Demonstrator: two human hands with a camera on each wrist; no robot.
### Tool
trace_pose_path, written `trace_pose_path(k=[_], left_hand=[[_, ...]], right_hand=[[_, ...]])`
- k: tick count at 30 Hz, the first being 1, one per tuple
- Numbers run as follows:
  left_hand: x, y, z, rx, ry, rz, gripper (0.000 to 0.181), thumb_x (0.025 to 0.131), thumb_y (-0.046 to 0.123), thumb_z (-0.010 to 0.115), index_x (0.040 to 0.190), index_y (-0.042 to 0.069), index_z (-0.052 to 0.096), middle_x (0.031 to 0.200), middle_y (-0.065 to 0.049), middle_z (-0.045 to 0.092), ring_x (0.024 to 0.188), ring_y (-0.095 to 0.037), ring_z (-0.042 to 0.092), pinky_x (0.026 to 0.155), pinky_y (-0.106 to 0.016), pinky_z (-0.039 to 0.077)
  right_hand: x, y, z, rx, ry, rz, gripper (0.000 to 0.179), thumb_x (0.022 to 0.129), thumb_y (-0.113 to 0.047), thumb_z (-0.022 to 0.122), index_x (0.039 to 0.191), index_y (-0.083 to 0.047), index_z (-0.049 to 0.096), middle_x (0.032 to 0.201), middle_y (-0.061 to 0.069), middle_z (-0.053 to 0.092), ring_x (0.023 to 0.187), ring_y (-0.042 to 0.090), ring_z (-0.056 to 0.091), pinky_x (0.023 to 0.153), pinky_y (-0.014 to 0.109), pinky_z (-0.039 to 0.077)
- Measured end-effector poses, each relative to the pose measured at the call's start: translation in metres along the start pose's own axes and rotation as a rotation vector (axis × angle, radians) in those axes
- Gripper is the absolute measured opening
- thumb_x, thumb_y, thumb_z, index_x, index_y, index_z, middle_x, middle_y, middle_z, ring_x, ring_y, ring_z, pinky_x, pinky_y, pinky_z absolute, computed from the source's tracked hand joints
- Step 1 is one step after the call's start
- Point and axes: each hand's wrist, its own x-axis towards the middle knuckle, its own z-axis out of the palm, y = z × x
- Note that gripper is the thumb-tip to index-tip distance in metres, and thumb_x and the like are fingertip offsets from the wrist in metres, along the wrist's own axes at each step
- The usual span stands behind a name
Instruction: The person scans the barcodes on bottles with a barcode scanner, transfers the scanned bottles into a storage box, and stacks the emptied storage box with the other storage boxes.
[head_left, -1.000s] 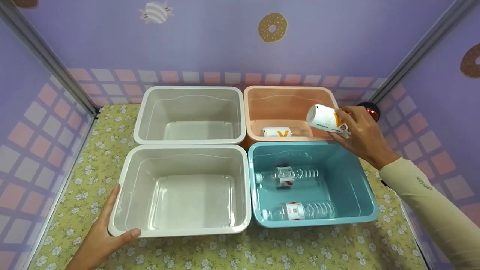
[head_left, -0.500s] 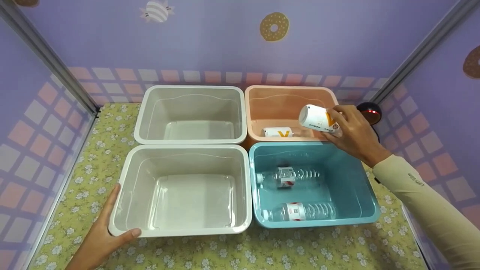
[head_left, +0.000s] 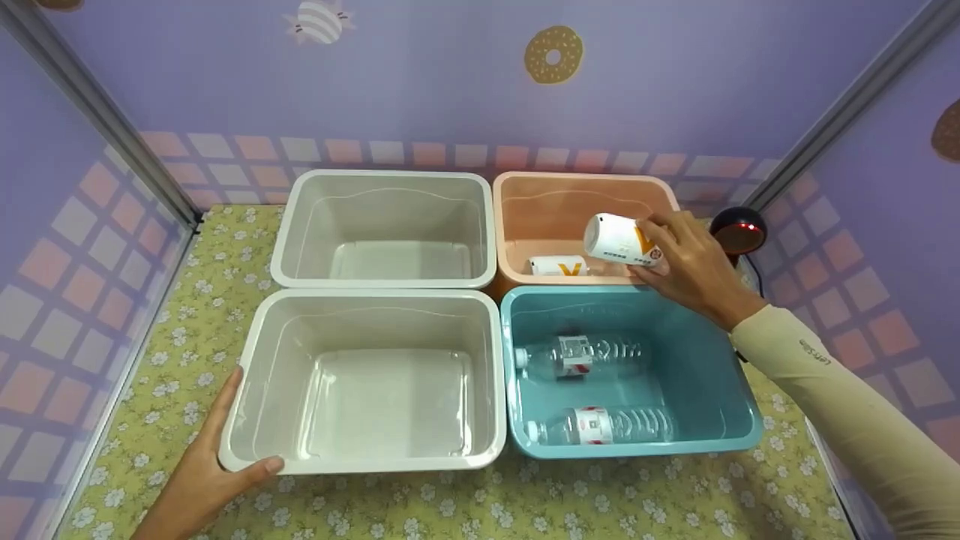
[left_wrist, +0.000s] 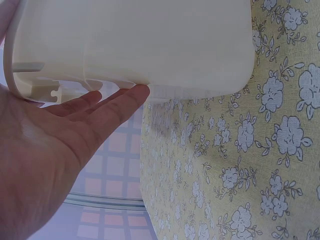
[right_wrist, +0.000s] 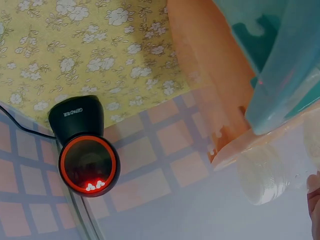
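My right hand grips a white bottle with an orange V on its label. The bottle is tilted sideways over the peach bin, base to the left. In the right wrist view its pale cap shows, with only a bit of my fingers at the edge. A similar white bottle lies inside the peach bin. My left hand rests at the front left corner of the front light grey bin, thumb on the rim. In the left wrist view its straight fingers touch the bin's outer wall.
A blue bin at front right holds two clear bottles lying down. Behind the front grey bin stands another light grey bin. A black scanner with red lights stands beyond the peach bin's right side. Purple walls enclose the flowered tabletop.
My right hand has moved left with the white bottle, farther over the peach bin. My left hand has stayed at the grey bin's corner.
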Motion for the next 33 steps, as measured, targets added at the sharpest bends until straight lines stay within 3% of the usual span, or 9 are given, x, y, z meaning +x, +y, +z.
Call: trace_pose_path(k=[7, 14, 22, 33], left_hand=[[0.001, 0.0, 0.0, -0.001, 0.002, -0.011, 0.122, 0.097, 0.006, 0.081, 0.177, 0.045, -0.001, 0.175, -0.036, 0.012, 0.13, -0.06, 0.056, 0.087, -0.039, 0.066], [0.001, -0.001, -0.001, 0.049, 0.006, -0.016, 0.121, 0.097, 0.01, 0.081, 0.176, 0.048, -0.002, 0.179, -0.032, 0.005, 0.134, -0.063, 0.052, 0.089, -0.041, 0.066], [0.0, 0.0, 0.0, 0.021, 0.002, -0.002, 0.122, 0.097, 0.004, 0.081, 0.178, 0.043, -0.002, 0.176, -0.033, 0.014, 0.132, -0.059, 0.055, 0.088, -0.033, 0.065], [-0.002, 0.002, 0.001, 0.007, 0.005, -0.01, 0.123, 0.096, 0.002, 0.081, 0.178, 0.044, -0.001, 0.177, -0.032, 0.012, 0.128, -0.055, 0.057, 0.087, -0.034, 0.066]], right_hand=[[0.006, -0.001, 0.006, 0.034, -0.003, -0.01, 0.08, 0.079, -0.017, 0.103, 0.145, 0.003, 0.062, 0.136, 0.026, 0.062, 0.117, 0.044, 0.063, 0.098, 0.065, 0.061], [0.012, -0.001, 0.009, 0.031, -0.05, -0.028, 0.074, 0.087, -0.024, 0.098, 0.147, 0.003, 0.062, 0.139, 0.026, 0.062, 0.118, 0.043, 0.064, 0.098, 0.06, 0.062], [0.022, 0.003, 0.013, 0.124, -0.082, -0.039, 0.072, 0.087, -0.02, 0.098, 0.145, 0.003, 0.063, 0.145, 0.026, 0.06, 0.118, 0.042, 0.063, 0.093, 0.059, 0.062], [0.036, 0.002, 0.012, 0.189, -0.195, 0.043, 0.069, 0.088, -0.023, 0.097, 0.143, 0.001, 0.065, 0.14, 0.023, 0.061, 0.112, 0.039, 0.066, 0.088, 0.056, 0.063]])
